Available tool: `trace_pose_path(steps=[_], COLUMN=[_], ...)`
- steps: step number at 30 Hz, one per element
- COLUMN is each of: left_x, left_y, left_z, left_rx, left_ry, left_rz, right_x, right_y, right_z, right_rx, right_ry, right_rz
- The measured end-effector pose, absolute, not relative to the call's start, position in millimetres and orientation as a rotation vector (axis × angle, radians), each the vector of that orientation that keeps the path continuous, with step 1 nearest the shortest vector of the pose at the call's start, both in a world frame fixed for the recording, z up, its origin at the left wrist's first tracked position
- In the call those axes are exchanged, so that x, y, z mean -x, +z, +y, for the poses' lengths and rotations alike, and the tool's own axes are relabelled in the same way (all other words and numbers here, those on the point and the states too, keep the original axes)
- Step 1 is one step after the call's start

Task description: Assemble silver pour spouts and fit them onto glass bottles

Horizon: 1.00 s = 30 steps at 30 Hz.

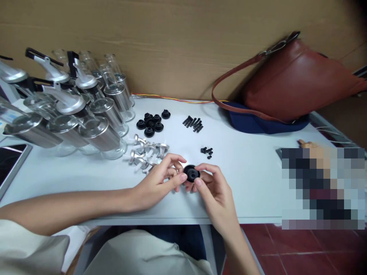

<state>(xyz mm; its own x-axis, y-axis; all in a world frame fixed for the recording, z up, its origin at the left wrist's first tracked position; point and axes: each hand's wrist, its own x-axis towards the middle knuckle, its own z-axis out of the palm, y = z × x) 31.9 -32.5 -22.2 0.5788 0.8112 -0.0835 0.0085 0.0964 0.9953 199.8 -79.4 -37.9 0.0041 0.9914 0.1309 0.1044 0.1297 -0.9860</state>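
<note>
A round black stopper (pixel 191 173) with a stepped centre is held up just above the table in front of me. My right hand (pixel 216 187) pinches its right side between thumb and fingers. From the left, my left hand (pixel 164 175) grips the rim with the thumb in front and the fingers curled behind, partly hidden. Beyond my hands lie a pile of similar black stoppers (pixel 149 123), a heap of silver spout tops (pixel 147 152), a group of thin black pieces (pixel 193 123) and several tiny black parts (pixel 207 152).
Glass bottles with metal sleeves (pixel 99 133) crowd the left, some topped with silver-and-black pourers (pixel 69 102). A tablet-like device (pixel 13 164) lies at the left edge. A brown bag (pixel 289 84) rests on a blue item (pixel 258 121) at the back right. Another person's hand (pixel 311 144) shows at right.
</note>
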Motion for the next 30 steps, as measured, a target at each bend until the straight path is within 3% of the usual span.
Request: trace_pose_path(steps=[30], left_x=[-30], left_y=[-18], left_z=[-36], left_rx=[-1.630], left_ry=[0.549], left_rz=[0.755], right_x=[-200], right_y=[-25], right_z=[-81], right_rx=[1.231], right_ry=[0.927], right_rz=[-1.685])
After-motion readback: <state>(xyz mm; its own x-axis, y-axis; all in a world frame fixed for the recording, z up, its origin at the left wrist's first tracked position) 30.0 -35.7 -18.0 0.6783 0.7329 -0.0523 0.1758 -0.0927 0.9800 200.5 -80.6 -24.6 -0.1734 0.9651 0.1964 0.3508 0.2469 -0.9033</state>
